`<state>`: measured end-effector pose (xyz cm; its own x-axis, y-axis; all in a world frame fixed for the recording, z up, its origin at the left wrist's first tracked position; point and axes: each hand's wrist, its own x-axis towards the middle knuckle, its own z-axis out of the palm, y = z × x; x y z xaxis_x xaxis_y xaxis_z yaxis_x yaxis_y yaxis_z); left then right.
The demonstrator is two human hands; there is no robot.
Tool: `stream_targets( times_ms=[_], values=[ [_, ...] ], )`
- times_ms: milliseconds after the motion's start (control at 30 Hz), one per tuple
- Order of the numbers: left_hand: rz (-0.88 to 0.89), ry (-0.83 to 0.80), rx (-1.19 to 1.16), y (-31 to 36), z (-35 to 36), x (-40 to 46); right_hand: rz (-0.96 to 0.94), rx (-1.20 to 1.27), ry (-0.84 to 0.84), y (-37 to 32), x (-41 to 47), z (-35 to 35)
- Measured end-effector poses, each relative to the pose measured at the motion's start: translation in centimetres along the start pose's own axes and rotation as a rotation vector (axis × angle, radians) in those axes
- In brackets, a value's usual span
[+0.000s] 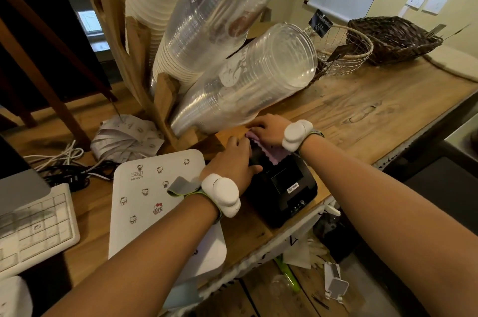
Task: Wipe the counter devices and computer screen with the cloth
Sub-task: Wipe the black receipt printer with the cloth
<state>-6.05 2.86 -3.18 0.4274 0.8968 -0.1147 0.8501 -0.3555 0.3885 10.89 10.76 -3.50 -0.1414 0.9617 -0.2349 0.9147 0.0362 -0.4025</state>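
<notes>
Both hands' fingers [261, 126] press purple cloth [269, 152] onto black printer [284, 187] on wooden counter [375, 109].

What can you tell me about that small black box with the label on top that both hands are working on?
The black printer is a compact, boxy machine of glossy dark plastic standing upright near the front edge of the wooden counter, beside a white printer. A small white label sits on its lid, and small buttons show on its front. The left hand grips its left side. The right hand presses a purple cloth on its rear top.
</notes>
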Motion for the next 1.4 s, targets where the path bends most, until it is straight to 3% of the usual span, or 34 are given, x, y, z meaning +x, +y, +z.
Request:
stream_targets(
  times_ms=[100, 167, 367, 567, 833, 1133, 1400],
  values=[
    [0.003, 0.007, -0.005, -0.1, 0.1, 0.0, 0.139, 0.094, -0.054, 0.8, 0.9, 0.1],
    [0.005, 0.016, -0.011, -0.1, 0.2, 0.0, 0.181, 0.033, -0.096, 0.5, 1.1, 0.5],
    [0.0, 0.087, -0.017, 0.1, -0.1, -0.1, 0.01, -0.119, -0.055, -1.5, 0.0, 0.7],
    [0.01, 0.065, -0.007, 0.0, 0.2, 0.0, -0.139, -0.023, 0.024, -1.3, -1.5, 1.1],
    [0.051, 0.022, -0.065, -0.4, 0.4, 0.5, 0.123, 0.465, 0.046, 2.6, -1.7, 0.4],
    [0.072, -0.012, 0.007, -0.7, 0.8, 1.0, 0.302, 0.621, 0.149, 6.1, -7.6, 3.6],
    [0.035, -0.011, 0.033, -0.2, 0.5, 0.8, 0.284, 0.622, 0.323, 7.8, -12.6, 5.2]
  ],
)
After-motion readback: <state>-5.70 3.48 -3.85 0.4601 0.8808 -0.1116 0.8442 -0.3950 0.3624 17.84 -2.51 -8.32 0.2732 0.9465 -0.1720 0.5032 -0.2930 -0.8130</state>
